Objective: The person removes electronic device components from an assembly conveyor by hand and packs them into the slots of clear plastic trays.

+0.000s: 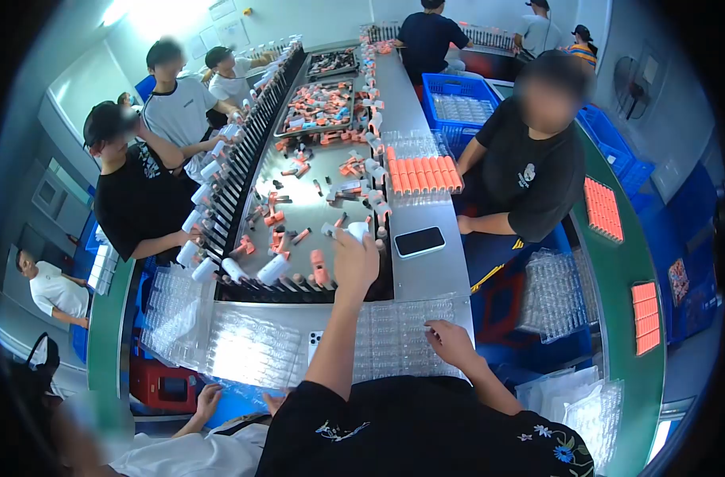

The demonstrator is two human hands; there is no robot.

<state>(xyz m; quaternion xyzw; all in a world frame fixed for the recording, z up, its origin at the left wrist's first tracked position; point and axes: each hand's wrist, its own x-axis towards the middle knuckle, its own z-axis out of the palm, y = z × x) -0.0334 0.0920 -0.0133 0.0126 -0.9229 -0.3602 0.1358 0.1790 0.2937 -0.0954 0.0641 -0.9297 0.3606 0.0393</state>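
My left hand [357,262] reaches over the near end of the machine, its fingers closed around a white cylindrical piece [357,230]. Just left of it, an orange piece [319,269] and a larger white one [274,269] stand at the row of black pegs along the near edge. Loosely bent and apart, the fingers of my right hand [451,347] hold nothing visible. Below that hand lies a clear plastic tray [390,338] with rows of moulded hollows.
Orange and grey pieces [279,219] scatter over the metal surface, with a heaped tray [318,107] behind. A phone [419,242] lies right, near a tray of orange pieces [420,173]. Co-workers sit both sides; one's hand [209,401] is close on my left. Green belts [617,278] flank us.
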